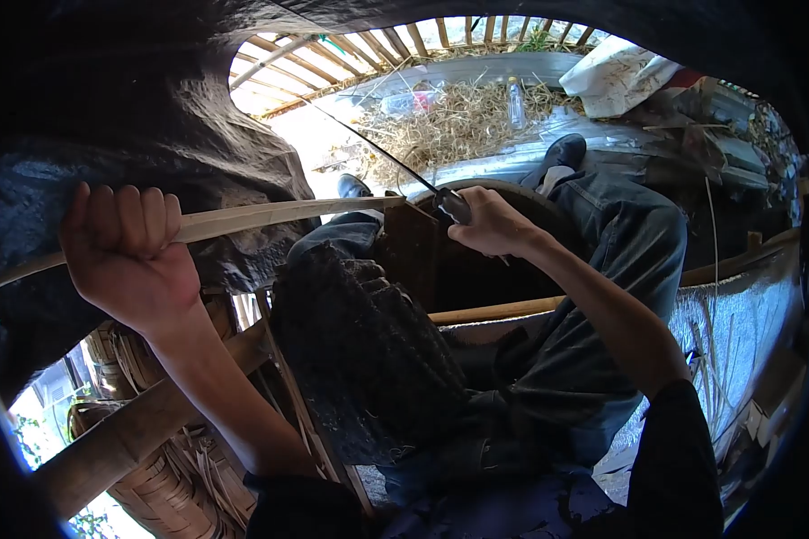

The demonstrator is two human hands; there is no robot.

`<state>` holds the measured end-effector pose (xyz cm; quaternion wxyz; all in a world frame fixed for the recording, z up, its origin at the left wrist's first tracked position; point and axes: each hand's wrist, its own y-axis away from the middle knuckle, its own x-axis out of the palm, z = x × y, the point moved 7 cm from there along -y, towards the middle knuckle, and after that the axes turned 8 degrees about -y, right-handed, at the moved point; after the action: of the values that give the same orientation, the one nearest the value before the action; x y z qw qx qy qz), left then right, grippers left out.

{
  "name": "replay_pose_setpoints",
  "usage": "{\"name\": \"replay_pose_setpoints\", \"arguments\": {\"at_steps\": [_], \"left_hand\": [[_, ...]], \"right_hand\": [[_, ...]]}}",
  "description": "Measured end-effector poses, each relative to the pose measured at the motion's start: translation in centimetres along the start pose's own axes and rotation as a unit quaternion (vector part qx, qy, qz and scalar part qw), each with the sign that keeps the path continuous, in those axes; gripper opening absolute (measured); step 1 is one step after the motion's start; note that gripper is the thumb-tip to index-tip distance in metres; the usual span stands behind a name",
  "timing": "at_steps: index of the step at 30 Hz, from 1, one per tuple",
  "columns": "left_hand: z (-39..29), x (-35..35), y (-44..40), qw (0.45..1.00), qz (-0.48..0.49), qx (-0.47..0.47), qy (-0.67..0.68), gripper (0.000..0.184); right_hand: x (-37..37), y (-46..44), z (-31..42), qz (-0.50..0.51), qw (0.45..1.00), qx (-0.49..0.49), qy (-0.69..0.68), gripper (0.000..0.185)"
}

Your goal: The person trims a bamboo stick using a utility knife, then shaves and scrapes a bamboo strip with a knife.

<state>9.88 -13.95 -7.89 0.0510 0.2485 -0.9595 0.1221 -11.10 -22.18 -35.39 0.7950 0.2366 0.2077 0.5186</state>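
My left hand [130,256] is closed in a fist around a long, pale bamboo strip [279,214]. The strip runs from the left edge of the view through my fist to a brown wooden piece [409,247] between my knees. My right hand [494,220] grips the dark handle of a knife [454,206]. Its long, thin blade appears nearly edge-on, pointing up and left, close to the strip's far end. Whether the blade touches the strip, I cannot tell. A dark, worn cloth [360,350] covers my left thigh.
Straw [458,126] litters the ground ahead, with a clear plastic bottle [516,103] beside it. Slats form a fence [377,45] at the back. Black sheeting [153,108] hangs left. Woven baskets [166,481] and a thick bamboo pole [135,427] stand lower left.
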Motion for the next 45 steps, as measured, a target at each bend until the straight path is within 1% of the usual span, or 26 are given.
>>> {"name": "replay_pose_setpoints", "arguments": {"at_steps": [1, 3, 6, 9, 13, 15, 19, 21, 25, 27, 28, 30, 31, 33, 34, 37, 40, 43, 45], "left_hand": [[0.1, 0.2, 0.0, 1.0, -0.001, -0.002, 0.0, 0.042], [0.0, 0.8, 0.0, 1.0, -0.006, 0.002, -0.019, 0.042], [-0.2, 1.0, 0.1, 1.0, 0.004, 0.005, -0.026, 0.042], [-0.3, 0.5, 0.2, 0.999, -0.002, 0.005, -0.035, 0.042], [-0.5, 0.0, 0.3, 0.999, -0.01, 0.005, -0.044, 0.042], [-0.4, -0.7, 0.3, 0.997, -0.056, 0.004, -0.047, 0.042], [-0.5, -0.9, 0.5, 0.997, -0.055, 0.005, -0.051, 0.042], [-0.3, -0.5, 0.4, 1.0, -0.005, -0.004, -0.023, 0.043], [-0.3, -0.3, 0.4, 1.0, 0.024, -0.008, -0.014, 0.041], [-0.2, -0.4, 0.6, 0.998, -0.039, 0.002, -0.042, 0.039], [0.3, 0.6, 0.6, 0.998, -0.038, 0.003, -0.043, 0.039], [1.5, 1.0, 0.9, 0.983, -0.16, 0.021, -0.09, 0.037], [2.2, 0.4, 1.0, 0.983, -0.159, 0.022, -0.09, 0.037], [5.3, -1.0, 1.5, 0.993, -0.091, -0.036, -0.07, 0.039], [6.0, -1.8, 1.7, 0.993, -0.09, -0.036, -0.068, 0.039], [6.8, -2.4, 2.2, 0.998, -0.048, -0.046, 0.01, 0.046], [7.0, -2.7, 2.2, 0.998, -0.043, -0.05, 0.013, 0.047], [7.2, -3.2, 2.1, 0.997, -0.063, -0.054, 0.005, 0.047], [7.4, -2.7, 2.1, 0.997, -0.056, -0.054, -0.012, 0.047]], "right_hand": [[0.2, -0.1, -0.4, 0.001, 1.0, 0.001, -0.001, 0.017], [0.4, -0.4, -0.5, -0.009, 0.998, -0.054, -0.012, 0.019], [0.6, -0.2, -0.6, 0.005, 0.999, -0.028, -0.027, 0.02], [0.7, -0.4, -0.3, 0.002, 0.998, -0.051, -0.021, 0.02], [0.9, -0.4, -0.1, 0.013, 0.998, -0.043, -0.032, 0.02], [1.0, -0.4, -0.2, 0.018, 0.999, -0.026, -0.031, 0.02], [1.3, -0.8, -1.1, 0.007, 0.999, -0.038, -0.02, 0.021], [1.4, -0.9, -0.8, -0.001, 0.998, -0.069, -0.006, 0.015], [1.5, -0.8, -0.9, 0.008, 0.999, -0.044, -0.017, 0.015], [1.5, -1.1, -1.1, 0.005, 0.998, -0.059, -0.011, 0.015], [1.5, -1.1, -1.1, 0.005, 0.998, -0.06, -0.012, 0.015], [1.6, -1.0, -1.6, 0.014, 0.999, -0.028, -0.017, 0.015], [1.6, -1.1, -1.7, 0.013, 0.999, -0.029, -0.017, 0.015], [1.7, -1.1, -2.1, 0.015, 0.999, -0.026, -0.02, 0.014], [1.8, -1.2, -2.2, 0.013, 0.999, -0.025, -0.02, 0.014], [1.7, -1.3, -2.8, 0.007, 0.999, -0.018, -0.032, 0.015], [2.1, -1.3, -2.7, 0.021, 0.999, -0.014, -0.03, 0.016], [2.1, -1.3, -2.7, 0.031, 0.999, 0.016, -0.029, 0.017], [2.1, -1.5, -2.5, 0.009, 0.999, -0.032, -0.021, 0.016]]}}
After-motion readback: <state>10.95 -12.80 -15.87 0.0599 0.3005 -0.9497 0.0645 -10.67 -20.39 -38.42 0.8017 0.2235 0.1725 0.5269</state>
